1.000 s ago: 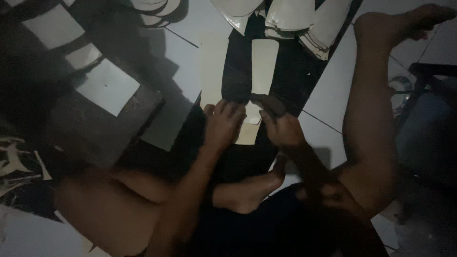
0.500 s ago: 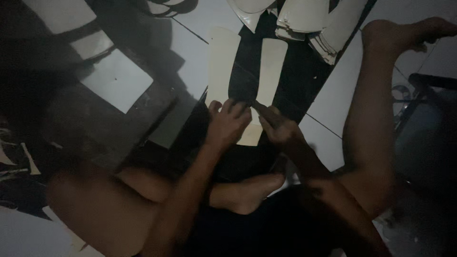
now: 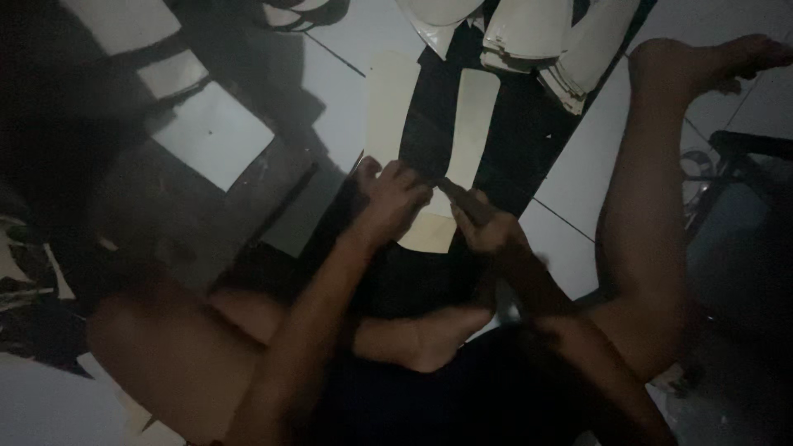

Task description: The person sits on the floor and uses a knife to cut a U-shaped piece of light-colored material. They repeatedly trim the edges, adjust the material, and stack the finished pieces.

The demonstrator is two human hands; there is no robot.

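The room is dim, and the floor (image 3: 578, 177) is made of big pale tiles with dark lines between them. A person sits on it with bare legs. Closest to the camera, one foot (image 3: 434, 334) is tucked in under the arms. The other leg stretches far out to the right.

Just past the foot, both hands rest on a dark sheet (image 3: 512, 140) that lies on the floor. The left hand (image 3: 392, 202) lies flat with its fingers bent down, and it presses on a long cream strip (image 3: 467, 136). The right hand (image 3: 483, 223) is just beside it, almost touching. Its fingers are curled tight, maybe around a small tool, but it is too dark to tell. The near end of the strip sits between the two hands. The rest of it runs away from the person.

A second cream strip (image 3: 387, 103) lies to the left of the first one, partly on the tiles.

Farther off, at the top, there is a heap of pale curved pieces (image 3: 533, 33). To the left, a pale square sheet (image 3: 213, 136) lies on a dark patch of floor.
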